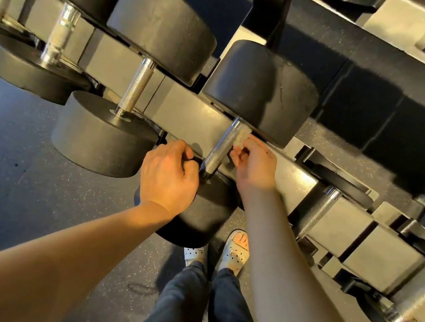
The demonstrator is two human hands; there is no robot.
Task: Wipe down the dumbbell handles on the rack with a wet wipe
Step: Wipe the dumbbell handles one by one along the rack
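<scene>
Item: dumbbell, lying across the front rail of the rack, mid-row. Its handle: knurled steel, mostly bare. The wet wipe: bunched, pinched in the right hand and pressed to the handle's right side, up by the far head. The left hand: fingers curled over the near head's rim, steadying the dumbbell. Recommended stroke: wrap the wipe round the bar and draw it full length toward the near head, twisting to reach the underside.
</scene>
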